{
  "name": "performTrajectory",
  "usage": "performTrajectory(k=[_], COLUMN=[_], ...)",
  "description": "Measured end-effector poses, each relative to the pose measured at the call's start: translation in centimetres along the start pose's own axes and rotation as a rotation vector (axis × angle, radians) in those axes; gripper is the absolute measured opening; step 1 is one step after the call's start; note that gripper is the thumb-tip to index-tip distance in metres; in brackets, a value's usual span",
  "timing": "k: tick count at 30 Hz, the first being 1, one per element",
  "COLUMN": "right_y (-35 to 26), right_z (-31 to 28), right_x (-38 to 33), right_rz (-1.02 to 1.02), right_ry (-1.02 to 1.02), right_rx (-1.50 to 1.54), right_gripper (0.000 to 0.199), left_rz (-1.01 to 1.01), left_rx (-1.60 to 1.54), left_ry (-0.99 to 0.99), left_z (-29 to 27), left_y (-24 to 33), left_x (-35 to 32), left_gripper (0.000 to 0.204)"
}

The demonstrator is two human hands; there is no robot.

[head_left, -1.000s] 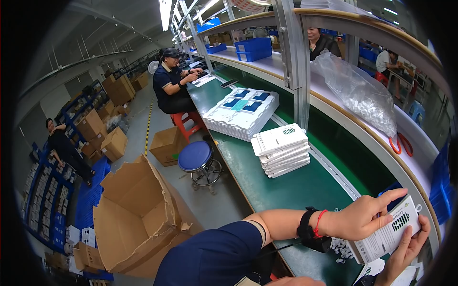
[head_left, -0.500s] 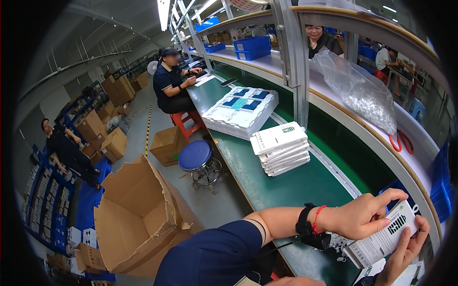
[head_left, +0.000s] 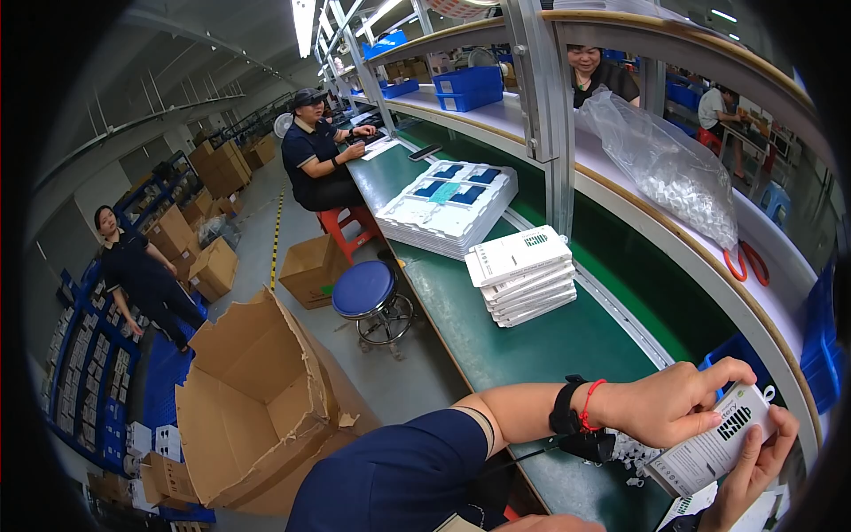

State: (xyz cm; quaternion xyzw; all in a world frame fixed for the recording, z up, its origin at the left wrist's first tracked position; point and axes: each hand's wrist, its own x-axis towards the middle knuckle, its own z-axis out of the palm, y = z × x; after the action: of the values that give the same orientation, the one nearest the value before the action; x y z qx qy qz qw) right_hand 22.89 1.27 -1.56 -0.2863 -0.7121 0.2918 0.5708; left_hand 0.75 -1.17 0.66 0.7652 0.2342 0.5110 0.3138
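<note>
Green workbench [head_left: 532, 346], grey factory floor [head_left: 266, 257]

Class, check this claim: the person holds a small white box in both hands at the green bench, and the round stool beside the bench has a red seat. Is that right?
Not quite. The head view shows the round stool has a blue seat, not red. The rest holds: the left hand and right hand both hold the small white box at the green bench.

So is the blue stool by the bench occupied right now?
No, the blue stool stands empty beside the green bench, with nobody sitting on it.
</note>
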Motion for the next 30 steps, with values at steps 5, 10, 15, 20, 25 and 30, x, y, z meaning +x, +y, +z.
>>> performTrajectory(k=[5,10,15,20,25,30], right_y=[0.1,-0.1,-0.1,-0.1,-2.6,-3.1], right_z=[-0.3,-0.1,0.0,0.1,0.3,1.0], right_x=[-0.1,0.0,0.0,0.1,0.2,0.3], right_rz=[-0.014,-0.018,-0.012,-0.025,0.048,0.025], right_ry=[-0.019,-0.017,-0.015,-0.004,-0.055,-0.029], right_rx=[-0.015,-0.022,-0.037,-0.052,-0.043,-0.03], right_gripper=[0.025,0.024,0.024,0.024,0.029,0.027], left_rz=[0.07,0.078,0.047,0.039,0.056,0.051], left_rx=[0.042,0.063,0.058,0.061,0.086,0.1], left_ry=[0.019,0.025,0.015,0.016,0.018,0.011], left_z=[0.2,0.2,0.1,0.1,0.2,0.1], left_y=[-0.2,-0.3,-0.2,-0.3,-0.3,-0.4], left_x=[0.1,0.0,0.1,0.1,0.0,-0.1], left_gripper=[0.049,0.049,0.051,0.051,0.052,0.052])
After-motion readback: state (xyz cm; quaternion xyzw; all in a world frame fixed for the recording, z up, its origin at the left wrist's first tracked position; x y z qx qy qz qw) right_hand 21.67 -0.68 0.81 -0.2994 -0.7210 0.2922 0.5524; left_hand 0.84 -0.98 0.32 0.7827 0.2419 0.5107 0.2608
